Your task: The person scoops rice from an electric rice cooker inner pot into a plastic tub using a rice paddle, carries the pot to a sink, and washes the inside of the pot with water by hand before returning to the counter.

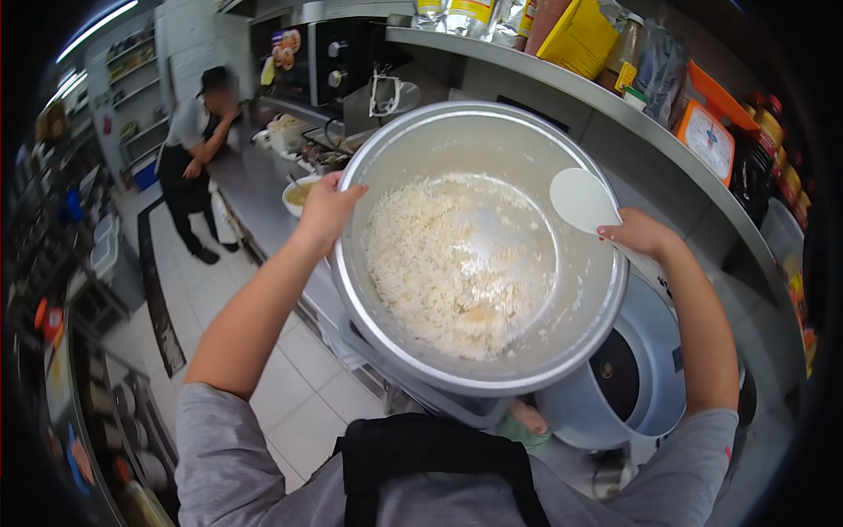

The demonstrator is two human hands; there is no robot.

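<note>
A large metal rice pot is tilted toward me, with cooked rice lying mostly on the left side of its bottom. My left hand is closed on the pot's left rim, thumb over the edge. At the right rim, my right hand is closed around the handle of a white rice paddle, whose blade lies over the pot's inner wall. Whether its hidden fingers also support the rim, I cannot tell. Below and to the right stands the open blue-grey rice cooker body, dark inside.
A bowl of yellowish food stands on the steel counter to the left. Overhead right, a steel shelf holds packets, bottles and an orange scale. Another person stands by the counter's far left. Tiled floor lies below.
</note>
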